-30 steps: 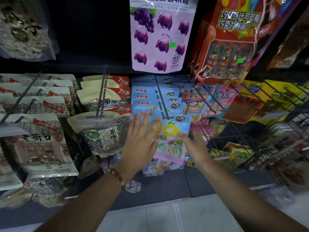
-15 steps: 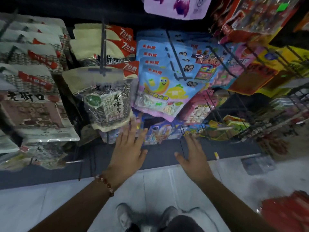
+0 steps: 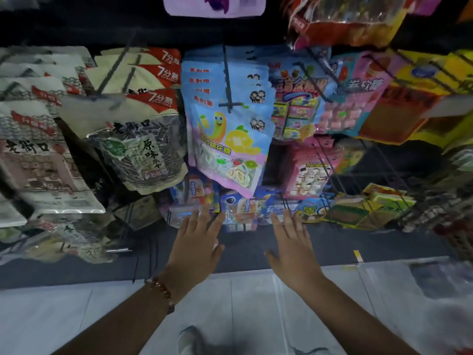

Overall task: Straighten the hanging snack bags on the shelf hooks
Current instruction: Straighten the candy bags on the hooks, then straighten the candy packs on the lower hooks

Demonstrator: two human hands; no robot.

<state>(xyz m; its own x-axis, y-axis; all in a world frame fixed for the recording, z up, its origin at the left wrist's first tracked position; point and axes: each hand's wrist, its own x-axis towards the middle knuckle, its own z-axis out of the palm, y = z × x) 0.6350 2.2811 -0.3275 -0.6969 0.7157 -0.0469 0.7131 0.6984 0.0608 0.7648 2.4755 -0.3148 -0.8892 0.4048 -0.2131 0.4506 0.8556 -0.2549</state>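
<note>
A stack of blue marshmallow bags [image 3: 227, 139] hangs on a dark hook [image 3: 228, 80] at the centre of the shelf, its front bag slightly tilted. Below it, a lower row of small blue snack bags [image 3: 243, 208] hangs near the floor. My left hand [image 3: 197, 242] is spread flat, its fingertips at the left bags of that lower row. To the right, my right hand [image 3: 291, 244] is also spread, with its fingertips at the right side of the same row. Neither hand holds anything.
Sunflower seed bags [image 3: 138, 149] hang to the left, with pale nut bags [image 3: 38, 155] further left. Pink and yellow candy packs [image 3: 353, 103] crowd wire hooks on the right. A dark shelf base [image 3: 243, 252] meets the light tiled floor [image 3: 256, 303] below.
Both hands left the blue marshmallow bag and dropped to the lower row of small bags. The view tilted downward, showing floor and shoes.
</note>
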